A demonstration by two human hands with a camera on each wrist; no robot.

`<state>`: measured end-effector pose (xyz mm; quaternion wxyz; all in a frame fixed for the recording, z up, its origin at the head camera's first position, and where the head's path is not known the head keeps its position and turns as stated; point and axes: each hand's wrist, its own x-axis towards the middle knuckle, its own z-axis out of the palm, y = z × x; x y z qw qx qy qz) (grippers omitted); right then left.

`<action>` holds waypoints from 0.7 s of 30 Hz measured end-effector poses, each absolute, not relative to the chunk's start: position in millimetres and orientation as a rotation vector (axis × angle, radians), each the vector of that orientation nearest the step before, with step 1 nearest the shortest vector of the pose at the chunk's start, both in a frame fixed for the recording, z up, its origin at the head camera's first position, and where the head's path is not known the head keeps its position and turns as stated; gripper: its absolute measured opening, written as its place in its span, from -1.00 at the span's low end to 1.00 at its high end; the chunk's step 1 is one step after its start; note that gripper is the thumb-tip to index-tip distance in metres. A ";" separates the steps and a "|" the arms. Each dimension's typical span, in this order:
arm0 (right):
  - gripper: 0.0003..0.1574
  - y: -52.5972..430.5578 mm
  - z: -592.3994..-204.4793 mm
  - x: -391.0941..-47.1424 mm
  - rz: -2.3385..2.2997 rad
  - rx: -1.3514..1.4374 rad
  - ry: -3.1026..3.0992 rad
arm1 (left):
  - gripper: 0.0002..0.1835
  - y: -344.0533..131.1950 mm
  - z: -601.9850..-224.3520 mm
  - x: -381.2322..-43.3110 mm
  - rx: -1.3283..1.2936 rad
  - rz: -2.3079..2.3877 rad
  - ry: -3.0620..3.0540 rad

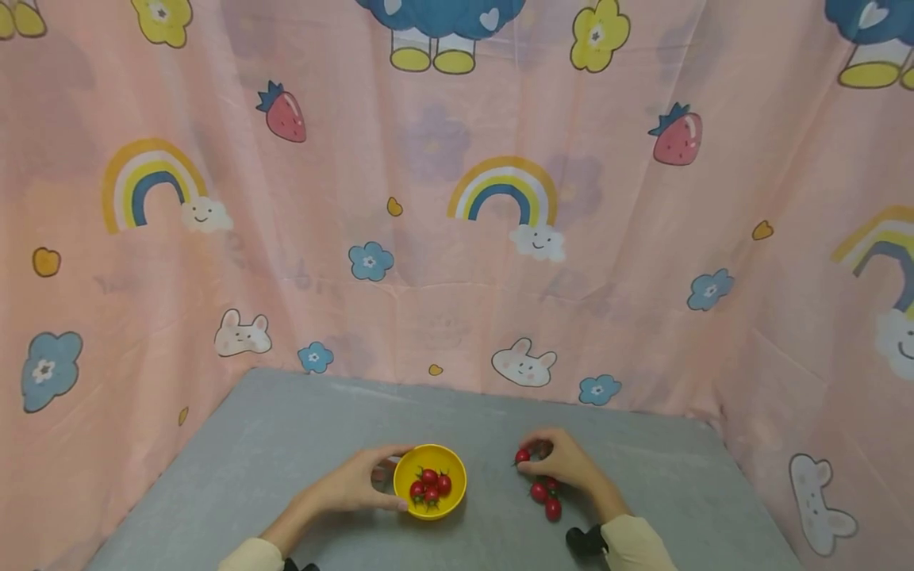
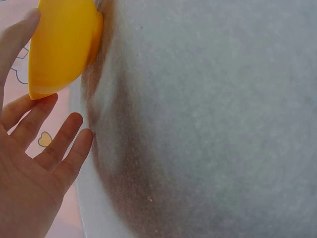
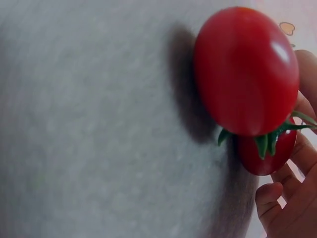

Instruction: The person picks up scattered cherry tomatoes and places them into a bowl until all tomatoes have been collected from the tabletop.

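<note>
- Gripping a yellow bowl (image 1: pixel 428 455) by its sides, the left hand (image 1: pixel 357 480) has its thumb on the near side and fingertips on the far side.
- Its forearm reaches in from the near left, palm facing the bowl; the left wrist view shows the ring and little fingers held clear of it.
- Thumb and forefinger of the right hand (image 1: pixel 567 460) pinch a small red tomato (image 1: pixel 522 456), to the right of the bowl and apart from it.
- That forearm angles in from the near right, the hand arched and pointing left.
- Three loose tomatoes (image 1: pixel 553 509) lie close together on the grey table (image 1: pixel 300 428), just beneath and nearer than the right hand.
- Four tomatoes (image 1: pixel 444 484) with green stems sit inside the bowl, which stands open side up.
- Both sleeves (image 1: pixel 631 543) are cream.
- Behind, a pink curtain (image 1: pixel 428 317) carries rainbows, strawberries and flowers; faint letter-like marks on it are too blurred to read.
</note>
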<state>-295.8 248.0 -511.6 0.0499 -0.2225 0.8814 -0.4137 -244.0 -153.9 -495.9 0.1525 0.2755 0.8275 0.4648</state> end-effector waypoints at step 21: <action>-0.62 256.5 -517.7 -292.2 -1.449 -0.640 2.684 | -0.18 -154.9 -499.3 -242.6 0.820 1.335 2.390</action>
